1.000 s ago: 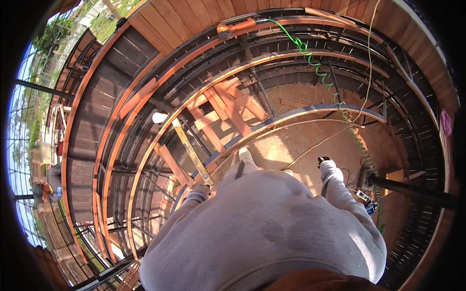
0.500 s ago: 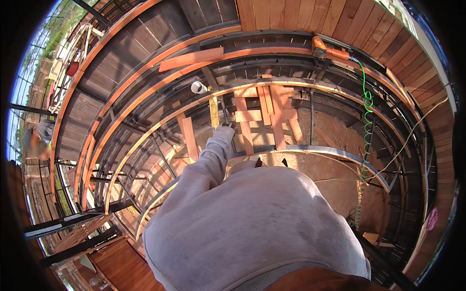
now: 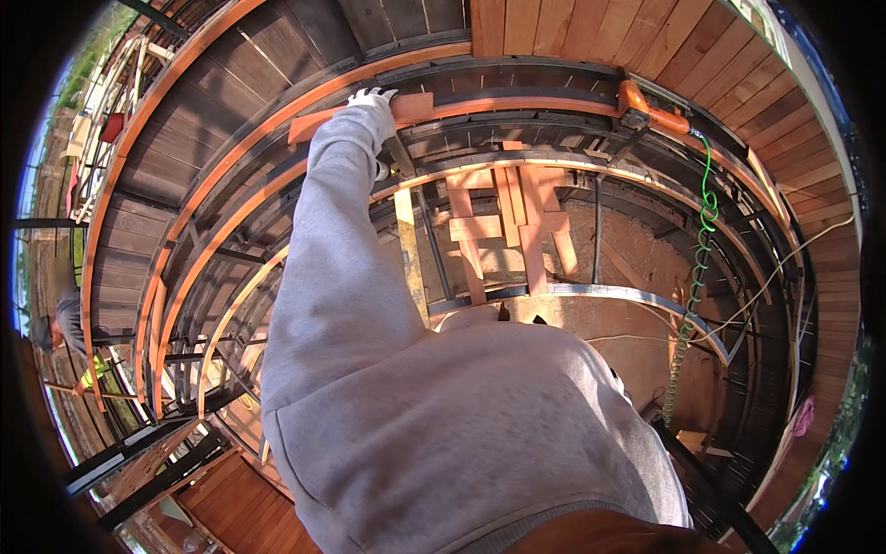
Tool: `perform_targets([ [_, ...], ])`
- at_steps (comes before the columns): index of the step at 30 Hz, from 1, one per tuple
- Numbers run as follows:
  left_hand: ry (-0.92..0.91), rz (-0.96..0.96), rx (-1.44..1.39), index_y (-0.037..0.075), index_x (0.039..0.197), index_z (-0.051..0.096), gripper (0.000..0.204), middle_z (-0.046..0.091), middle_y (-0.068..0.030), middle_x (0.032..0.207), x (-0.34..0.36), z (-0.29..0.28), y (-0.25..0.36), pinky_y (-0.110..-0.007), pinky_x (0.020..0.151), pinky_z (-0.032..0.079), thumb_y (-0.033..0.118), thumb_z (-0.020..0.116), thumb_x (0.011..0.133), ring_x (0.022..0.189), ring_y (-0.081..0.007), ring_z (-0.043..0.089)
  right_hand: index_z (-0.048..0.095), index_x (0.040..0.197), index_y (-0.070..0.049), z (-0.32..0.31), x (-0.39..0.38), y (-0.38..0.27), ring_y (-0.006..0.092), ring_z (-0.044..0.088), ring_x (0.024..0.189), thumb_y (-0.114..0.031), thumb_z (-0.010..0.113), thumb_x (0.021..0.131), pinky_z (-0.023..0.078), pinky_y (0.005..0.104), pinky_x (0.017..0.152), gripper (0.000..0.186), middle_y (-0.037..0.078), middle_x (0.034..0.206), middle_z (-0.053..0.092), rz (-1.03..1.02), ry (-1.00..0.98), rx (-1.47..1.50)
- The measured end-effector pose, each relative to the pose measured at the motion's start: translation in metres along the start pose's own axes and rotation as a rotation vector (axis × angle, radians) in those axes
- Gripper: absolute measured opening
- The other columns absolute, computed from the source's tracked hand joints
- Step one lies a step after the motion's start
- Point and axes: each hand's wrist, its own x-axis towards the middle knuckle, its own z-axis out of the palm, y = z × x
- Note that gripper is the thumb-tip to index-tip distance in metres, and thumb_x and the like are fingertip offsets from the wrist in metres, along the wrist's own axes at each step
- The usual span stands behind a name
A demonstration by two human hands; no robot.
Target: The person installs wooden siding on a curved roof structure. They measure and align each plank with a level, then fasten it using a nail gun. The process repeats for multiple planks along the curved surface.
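Observation:
My left hand [image 3: 373, 103], in a pale glove, is stretched far forward over a short reddish wooden board [image 3: 413, 108]. Its fingers bend over the board's far edge, and the palm covers the middle of it. The board lies across the curved, wood-topped metal frame [image 3: 517, 105]. Just under my wrist a small part of a white cylinder [image 3: 382, 171] shows; my sleeve hides the rest. Nearer to me a long yellow bar [image 3: 410, 245] leans on the inner rails. My right hand is out of sight.
An orange nail gun [image 3: 651, 113] rests on the frame at the right, with a green coiled hose [image 3: 707, 212] hanging from it. Several reddish planks [image 3: 532, 231] stand crossed below the inner rail. Another person [image 3: 69, 328] is at the far left.
My left hand has gone from beside the yellow bar forward onto the reddish board. My sleeve now hides most of the white cylinder. The view has shifted slightly.

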Motion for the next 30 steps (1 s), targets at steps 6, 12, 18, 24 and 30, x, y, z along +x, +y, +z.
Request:
perform_targets([
  [6,0.683,0.044,-0.274,0.015,0.129,0.058,0.071,0.059,-0.0137,0.131,-0.070,-0.019,-0.029,-0.043,0.105,0.045,0.036,0.088,0.069,0.124,-0.0355,0.054,0.063,0.128,-0.013,-0.017,0.000,0.004,0.0336,0.060,0.114,-0.042,0.056,0.095,0.047,0.0437,0.099,0.044,0.018,0.121,0.065,-0.005,-0.018,-0.083],
  [12,1.424,-0.189,-0.709,0.001,0.117,0.055,0.064,0.066,-0.0113,0.092,-0.231,-0.065,-0.047,-0.032,0.070,0.052,0.020,0.092,0.069,0.078,-0.0173,0.061,0.066,0.125,-0.015,-0.045,0.034,-0.038,0.0307,0.065,0.107,-0.038,0.065,0.093,0.050,0.0419,0.094,0.040,0.017,0.113,0.069,-0.133,-0.073,-0.197],
  [18,1.056,-0.317,-1.567,0.000,0.115,0.049,0.052,0.065,-0.0102,0.096,-0.309,0.038,0.031,-0.027,0.068,0.057,-0.006,0.082,0.075,0.078,-0.0166,0.067,0.061,0.132,-0.008,-0.072,0.084,-0.224,0.0159,0.067,0.093,-0.017,0.073,0.091,0.053,0.0301,0.082,0.044,0.008,0.103,0.072,-0.720,-0.263,0.234],
  [24,0.360,-0.234,-1.934,0.001,0.123,0.052,0.054,0.066,-0.0112,0.114,-0.323,0.115,0.226,-0.031,0.086,0.055,0.001,0.081,0.078,0.103,-0.0159,0.065,0.063,0.125,-0.005,-0.100,-0.031,-0.391,0.0118,0.066,0.086,-0.006,0.073,0.086,0.054,0.0263,0.075,0.040,0.008,0.101,0.071,-1.242,-0.391,-0.450],
  [30,0.069,0.122,-1.792,0.005,0.120,0.062,0.041,0.070,-0.0098,0.107,-0.342,0.116,0.246,-0.033,0.090,0.054,0.006,0.078,0.082,0.100,-0.0181,0.067,0.065,0.114,-0.004,-0.088,0.016,-0.344,0.0157,0.067,0.077,-0.012,0.069,0.089,0.054,0.0306,0.069,0.027,0.008,0.090,0.072,-0.802,-0.730,-0.369],
])
